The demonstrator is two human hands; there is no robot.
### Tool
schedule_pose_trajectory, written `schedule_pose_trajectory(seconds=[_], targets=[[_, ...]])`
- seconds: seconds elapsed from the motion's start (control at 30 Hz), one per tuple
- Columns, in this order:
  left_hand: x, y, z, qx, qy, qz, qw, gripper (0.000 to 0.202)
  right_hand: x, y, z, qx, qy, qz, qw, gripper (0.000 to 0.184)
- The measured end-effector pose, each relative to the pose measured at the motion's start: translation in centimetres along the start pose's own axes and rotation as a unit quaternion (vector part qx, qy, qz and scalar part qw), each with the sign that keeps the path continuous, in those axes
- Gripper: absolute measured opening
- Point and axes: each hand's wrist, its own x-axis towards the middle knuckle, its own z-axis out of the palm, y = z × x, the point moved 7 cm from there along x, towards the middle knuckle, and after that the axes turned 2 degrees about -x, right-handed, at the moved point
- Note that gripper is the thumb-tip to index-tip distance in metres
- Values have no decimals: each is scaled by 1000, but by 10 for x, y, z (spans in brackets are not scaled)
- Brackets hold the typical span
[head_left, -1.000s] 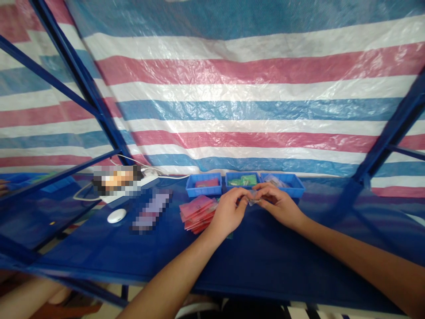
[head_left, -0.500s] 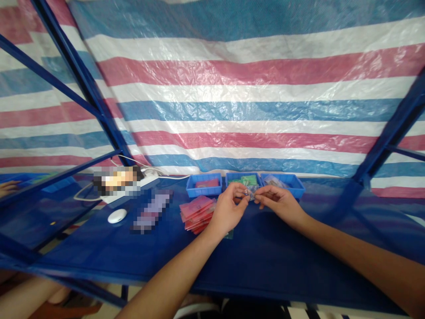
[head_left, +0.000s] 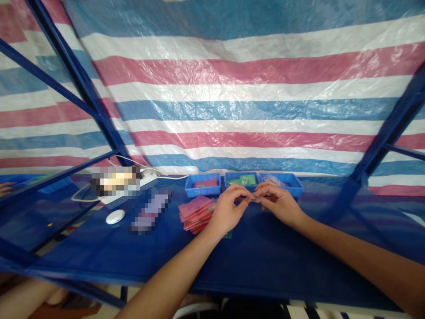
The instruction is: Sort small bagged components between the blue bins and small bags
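Above the blue table, my left hand (head_left: pixel 232 208) and my right hand (head_left: pixel 282 204) meet fingertip to fingertip, both closed in a pinch. Between them is a small clear plastic bag (head_left: pixel 255 199), mostly covered by the fingers; its contents cannot be made out. Beside my left wrist lies a fanned stack of red plastic packets (head_left: pixel 196 212), and a bit of a green packet (head_left: pixel 229 235) shows by the forearm. Just behind the hands stand a blue tray with green packets (head_left: pixel 244 180) and another blue tray (head_left: pixel 295 190) with clear bags.
A third blue tray (head_left: pixel 202 192) holds red packets. Leftward are a white rounded case (head_left: pixel 115 216), a blurred-out flat object (head_left: pixel 152 212) and a power strip with cables (head_left: pixel 149 179). Blue frame posts (head_left: pixel 381 133) flank the table (head_left: pixel 272 266). Another person's hand (head_left: pixel 6 189) is at far left.
My fingertips have come together and the bag has dropped slightly, so less of it shows. The green packets in the middle tray are less covered now.
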Motion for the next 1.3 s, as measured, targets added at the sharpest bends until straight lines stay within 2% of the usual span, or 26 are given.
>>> schedule_pose_trajectory(seconds=[0.1,0.27,0.37,0.43,0.53,0.67,0.77,0.83,0.97,1.1,1.17,1.3], targets=[[0,0,-2,18,8,12,1000,20,0,-2,-5,-37,13,-29,999,16],[0,-5,-2,30,16,4,999,26,-1,-2,-3,-43,1,-35,998,21],[-1,-5,-3,22,30,-4,999,24,-1,-16,-11,-104,37,-83,990,24],[-1,-4,-4,12,34,-9,999,22,-1,-29,-21,-202,75,-135,967,25],[-1,-4,-5,6,34,-14,999,22,3,-38,-41,-332,108,-190,918,32],[-1,-6,-6,11,36,-26,999,21,13,-32,-76,-451,152,-185,860,27],[-2,-6,-4,14,28,-30,999,19,20,-22,-87,-554,127,-168,806,26],[-2,-5,-1,11,12,-33,999,19,23,-15,-90,-590,103,-151,786,29],[-1,0,-2,-4,5,-29,1000,20,23,-9,-87,-584,81,-129,797,37],[-2,17,-7,-8,7,-2,1000,23,20,-20,-77,-537,83,-165,823,34],[-4,32,-3,16,-32,37,999,24,16,-28,-65,-502,58,-195,841,30],[-9,54,3,102,-110,115,982,22,7,-38,-33,-410,-33,-226,883,19]])
